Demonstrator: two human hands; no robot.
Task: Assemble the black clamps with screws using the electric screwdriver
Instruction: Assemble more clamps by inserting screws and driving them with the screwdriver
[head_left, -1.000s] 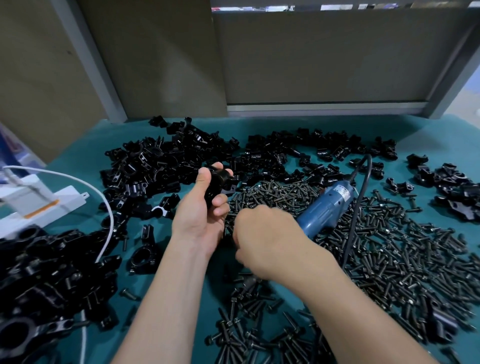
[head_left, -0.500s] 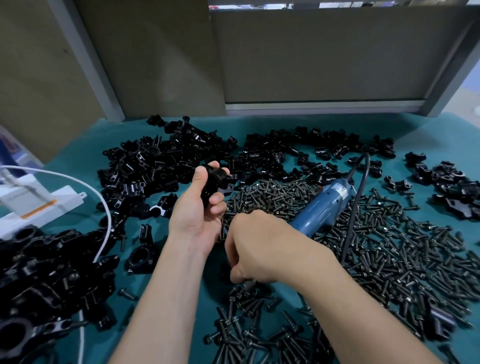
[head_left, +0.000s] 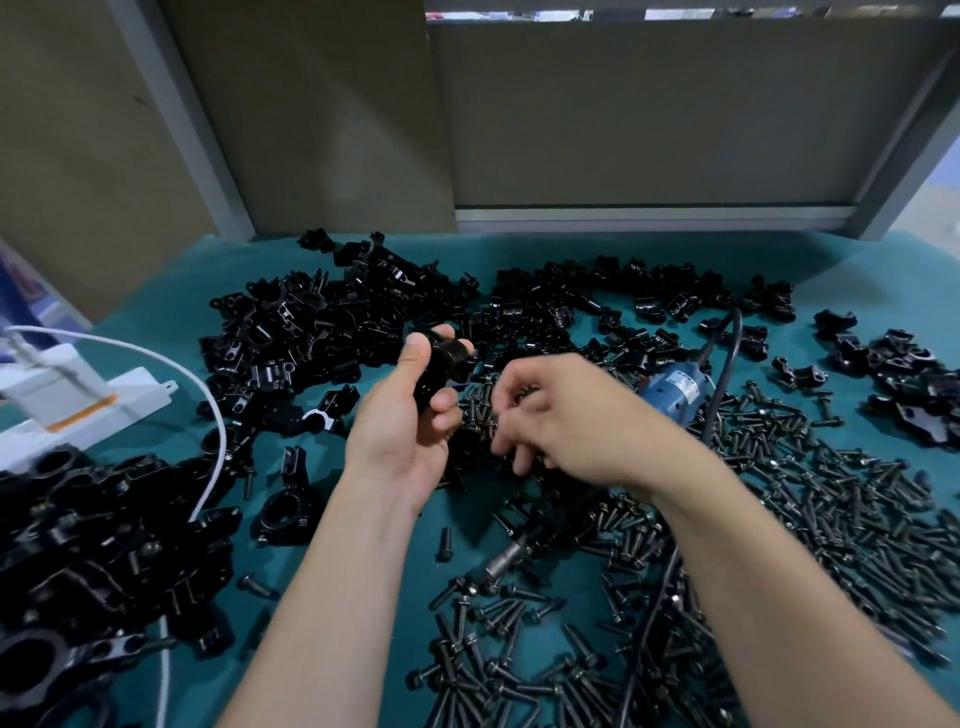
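Head view: left hand (head_left: 405, 431) grips a clamp (head_left: 445, 364) above the table. Right hand (head_left: 566, 415) has lifted off the screwdriver (head_left: 675, 388) to the screws (head_left: 831, 499), fingers curled; whether they pinch one is unclear. Probably fetching a screw.

One black clamp (head_left: 441, 366) sits in my left hand (head_left: 410, 415), pinched between thumb and fingertips above the table (head_left: 545, 249). More black clamps (head_left: 322, 332) lie heaped in a loose band across the far side, with another heap at the near left and a small cluster at the far right. Black screws (head_left: 831, 499) are strewn thickly over the right half and the near middle. The screwdriver (head_left: 675, 387) lies on its side among them, blue body toward the far right, black cord (head_left: 724, 369) looping off it. Its metal tip (head_left: 506, 561) points near-left, and its middle is hidden from view.
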